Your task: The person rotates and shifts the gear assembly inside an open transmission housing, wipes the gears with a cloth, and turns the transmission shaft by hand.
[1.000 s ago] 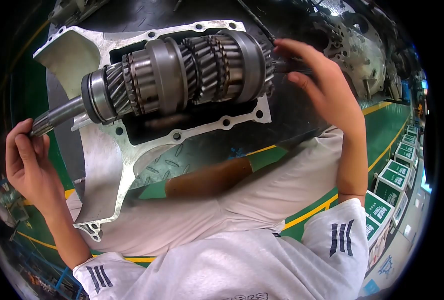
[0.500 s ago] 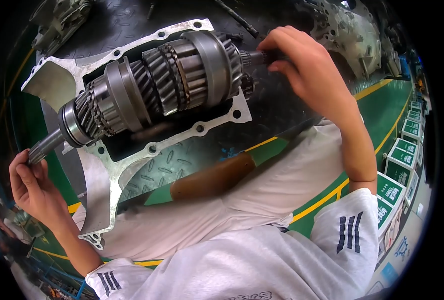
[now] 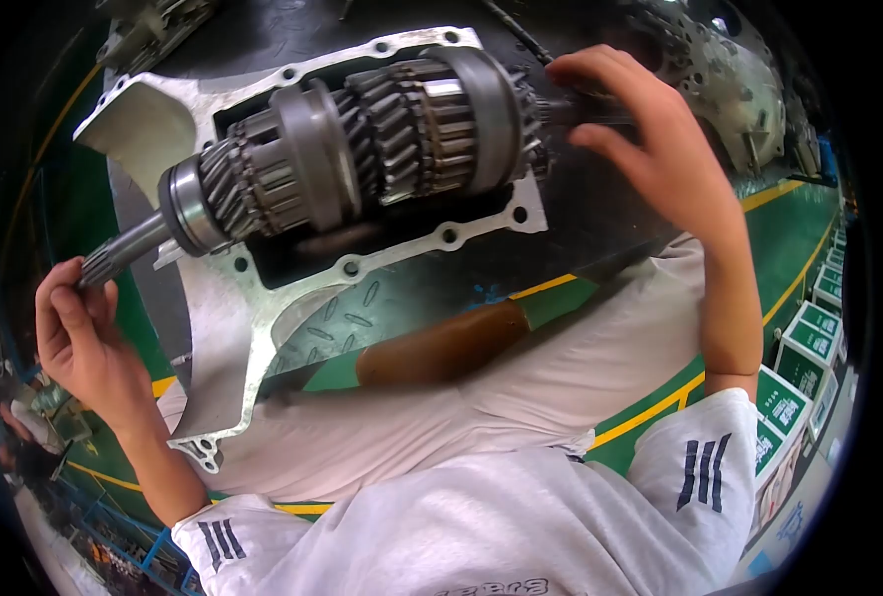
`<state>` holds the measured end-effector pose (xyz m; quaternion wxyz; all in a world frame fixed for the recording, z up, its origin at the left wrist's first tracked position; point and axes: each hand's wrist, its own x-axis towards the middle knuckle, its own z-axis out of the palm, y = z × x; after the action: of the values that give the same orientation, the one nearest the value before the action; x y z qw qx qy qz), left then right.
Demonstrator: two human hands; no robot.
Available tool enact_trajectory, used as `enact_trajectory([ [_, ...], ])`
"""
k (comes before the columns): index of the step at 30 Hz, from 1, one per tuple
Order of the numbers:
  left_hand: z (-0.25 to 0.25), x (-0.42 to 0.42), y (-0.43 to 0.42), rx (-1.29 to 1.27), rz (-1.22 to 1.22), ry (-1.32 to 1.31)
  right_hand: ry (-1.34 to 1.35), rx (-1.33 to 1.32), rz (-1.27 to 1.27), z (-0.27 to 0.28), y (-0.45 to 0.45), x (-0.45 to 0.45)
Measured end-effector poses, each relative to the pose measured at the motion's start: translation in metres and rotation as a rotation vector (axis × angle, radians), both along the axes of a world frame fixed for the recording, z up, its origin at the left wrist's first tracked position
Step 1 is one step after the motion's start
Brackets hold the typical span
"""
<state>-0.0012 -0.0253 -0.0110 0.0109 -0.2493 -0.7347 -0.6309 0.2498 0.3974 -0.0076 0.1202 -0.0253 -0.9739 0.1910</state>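
Note:
A gear shaft assembly (image 3: 387, 134), with several helical gears and smooth rings along it, lies lengthwise over the cavity of a pale metal gearbox housing (image 3: 225, 343). My left hand (image 3: 89, 333) is closed in a pinch on the thin splined end of the shaft at the lower left. At the opposite end, my right hand (image 3: 655, 134) has its thumb and fingers spread apart, with the dark shaft end between them. Whether those fingers touch the shaft is not clear. The gears' undersides are hidden inside the housing.
The housing sits on a dark tread-plate bench (image 3: 337, 323). Another metal casing (image 3: 730, 89) stands at the right, and a metal part (image 3: 158, 30) at the upper left. A thin rod (image 3: 516, 28) lies at the back. Green-and-white boxes (image 3: 809, 333) line the floor at right.
The housing and gear shaft assembly appear farther right in the view, which has shifted. My right thumb and fingers are wider apart around the shaft end. My left hand keeps its pinch.

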Motion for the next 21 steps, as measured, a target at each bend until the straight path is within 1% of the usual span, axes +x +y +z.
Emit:
enact_trajectory([
  [1, 0.001, 0.002, 0.001, -0.002, 0.008, -0.018, 0.013, 0.032, -0.016, 0.0, 0.0, 0.004],
  [3, 0.003, 0.005, 0.005, -0.022, -0.004, -0.01, -0.082, 0.037, 0.044, 0.001, 0.01, 0.009],
  [5, 0.004, 0.005, 0.008, -0.041, -0.023, -0.004, -0.068, -0.007, 0.039, -0.001, 0.01, 0.008],
  [7, 0.005, 0.005, 0.011, -0.002, -0.108, -0.027, -0.125, -0.043, -0.004, 0.001, 0.01, 0.006],
  [9, 0.005, 0.005, 0.011, -0.003, -0.104, -0.04, -0.089, -0.027, -0.019, 0.003, 0.006, 0.005],
  [11, 0.004, 0.007, 0.012, 0.013, -0.036, -0.078, -0.087, 0.013, -0.059, 0.004, 0.003, 0.005],
  [17, 0.004, 0.006, 0.015, 0.017, -0.042, -0.072, -0.066, 0.144, -0.081, 0.008, -0.001, 0.005],
  [21, 0.003, 0.007, 0.014, 0.029, -0.054, -0.067, -0.042, 0.121, -0.104, 0.006, -0.004, 0.003],
])
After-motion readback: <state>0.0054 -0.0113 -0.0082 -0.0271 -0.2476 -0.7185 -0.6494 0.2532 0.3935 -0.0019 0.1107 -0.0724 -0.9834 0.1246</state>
